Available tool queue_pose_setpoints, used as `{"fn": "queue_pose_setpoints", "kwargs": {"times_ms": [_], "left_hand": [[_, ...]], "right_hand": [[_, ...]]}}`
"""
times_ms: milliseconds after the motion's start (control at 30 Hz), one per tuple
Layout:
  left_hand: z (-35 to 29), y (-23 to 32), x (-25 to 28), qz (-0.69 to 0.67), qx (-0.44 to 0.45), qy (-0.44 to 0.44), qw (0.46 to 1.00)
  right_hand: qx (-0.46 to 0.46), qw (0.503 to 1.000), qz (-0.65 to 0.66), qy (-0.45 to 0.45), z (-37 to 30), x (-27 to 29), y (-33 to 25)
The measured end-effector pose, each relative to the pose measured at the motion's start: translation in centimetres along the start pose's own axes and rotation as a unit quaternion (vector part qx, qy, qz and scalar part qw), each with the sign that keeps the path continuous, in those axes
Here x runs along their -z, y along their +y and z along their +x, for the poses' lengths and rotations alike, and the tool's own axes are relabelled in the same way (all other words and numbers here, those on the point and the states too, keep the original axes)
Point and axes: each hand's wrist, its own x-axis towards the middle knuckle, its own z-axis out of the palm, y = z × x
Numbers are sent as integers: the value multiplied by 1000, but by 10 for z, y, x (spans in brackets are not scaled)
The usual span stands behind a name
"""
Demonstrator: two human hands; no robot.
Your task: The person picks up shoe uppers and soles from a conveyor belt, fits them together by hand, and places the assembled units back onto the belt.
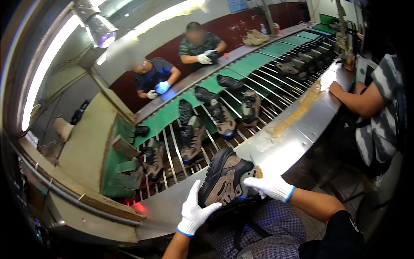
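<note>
The shoe is sitting tilted between both gloved hands, above the near edge of the metal tabletop; whether it is touching the metal, I cannot tell. The left grip is clasping its lower left end, thumb and fingers spreading around it, probably because that end is needing support. The right grip is holding the opposite side, some fingers hiding behind, and this two-sided hold is likely steadying the shoe against twisting. The tilt is turning the upper toward the wearer, presumably making its seams easier to see, while the white gloves are perhaps sparing the surface. Beyond, other shoes are lying spaced across the rods, with dark soles lying near them toward the green strip, an arrangement apparently letting people on either side reach them. Across the line, one co-worker is holding a dark item; at right, a bare hand is resting on the tabletop.
</note>
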Motion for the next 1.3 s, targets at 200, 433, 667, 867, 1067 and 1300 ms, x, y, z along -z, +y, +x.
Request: {"fn": "queue_pose_setpoints", "kwargs": {"times_ms": [200,433,667,867,1067,1300], "left_hand": [[-9,14,29,-367,-49,45,928],[-57,-12,15,-378,41,182,907],[-86,-34,11,-386,68,193,899],[-84,-62,-23,-305,61,212,927],[-40,-75,-41,-227,47,256,939],[-27,-92,-64,-57,137,210,966]], "right_hand": [[488,844,-218,23,-29,-50,-72],[508,774,-364,-96,-46,-88,-41],[540,716,-417,-148,-55,-115,36],[517,712,-454,-140,-19,-111,80],[517,715,-450,-139,26,-86,66],[398,730,-524,-185,56,-94,85]]}}
